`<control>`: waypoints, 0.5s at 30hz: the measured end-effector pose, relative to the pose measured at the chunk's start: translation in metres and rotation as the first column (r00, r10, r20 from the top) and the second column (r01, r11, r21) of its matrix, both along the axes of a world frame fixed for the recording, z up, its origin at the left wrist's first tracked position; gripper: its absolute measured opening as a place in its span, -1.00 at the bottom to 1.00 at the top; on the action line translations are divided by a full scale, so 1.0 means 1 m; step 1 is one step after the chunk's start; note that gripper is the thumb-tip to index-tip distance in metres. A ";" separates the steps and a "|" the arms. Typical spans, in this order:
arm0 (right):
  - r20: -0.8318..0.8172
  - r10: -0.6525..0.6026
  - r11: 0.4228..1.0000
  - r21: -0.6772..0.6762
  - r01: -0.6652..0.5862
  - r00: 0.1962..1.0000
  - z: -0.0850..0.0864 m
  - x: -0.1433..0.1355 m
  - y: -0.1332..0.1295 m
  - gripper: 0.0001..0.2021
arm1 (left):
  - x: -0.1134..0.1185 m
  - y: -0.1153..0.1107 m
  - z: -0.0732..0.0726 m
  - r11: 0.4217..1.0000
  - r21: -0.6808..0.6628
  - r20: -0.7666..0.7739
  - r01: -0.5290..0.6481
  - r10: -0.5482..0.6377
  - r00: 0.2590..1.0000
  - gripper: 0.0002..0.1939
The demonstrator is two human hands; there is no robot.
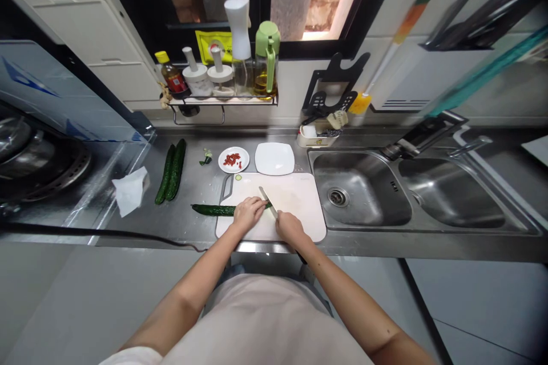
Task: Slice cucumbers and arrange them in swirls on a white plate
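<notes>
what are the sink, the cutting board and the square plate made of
The sink looks like brushed stainless steel: grey, with soft metallic glare. The cutting board is probably matte plastic, being evenly pale with a moulded-looking grey handle. The square plate seems to be glazed ceramic, smooth and white, though glossy plastic could look the same.

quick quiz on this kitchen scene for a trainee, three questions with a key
1. Which hand grips the knife?
A) left
B) right

2. True or false: the two cucumbers lying side by side are off the cutting board.

3. Fill in the blank: as the person sees it, the round plate with red pieces is to the ____ of the squarish white plate.

Key: 1. B, the right hand; 2. true; 3. left
</notes>
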State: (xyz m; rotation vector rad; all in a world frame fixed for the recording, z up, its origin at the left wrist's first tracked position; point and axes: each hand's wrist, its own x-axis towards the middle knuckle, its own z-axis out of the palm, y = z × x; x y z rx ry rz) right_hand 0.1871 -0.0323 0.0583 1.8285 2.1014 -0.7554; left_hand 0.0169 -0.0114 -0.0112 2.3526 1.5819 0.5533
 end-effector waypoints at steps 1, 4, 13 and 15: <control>-0.001 0.000 1.000 -0.003 0.000 1.000 0.000 -0.001 0.001 -0.68 | 0.000 0.000 0.000 1.000 0.002 -0.001 -0.001 0.001 1.000 -0.73; 0.000 -0.001 1.000 -0.010 0.001 1.000 -0.002 -0.002 0.003 -0.68 | 0.000 -0.001 0.000 1.000 0.009 0.000 -0.002 0.002 1.000 -0.73; -0.019 -0.009 1.000 0.002 0.009 1.000 -0.006 -0.004 0.007 -0.70 | 0.001 -0.001 0.002 1.000 -0.008 0.007 -0.011 0.011 1.000 -0.73; -0.015 -0.010 1.000 0.008 0.010 1.000 -0.007 -0.004 0.006 -0.70 | 0.002 -0.001 0.003 1.000 -0.022 0.011 -0.015 0.016 1.000 -0.73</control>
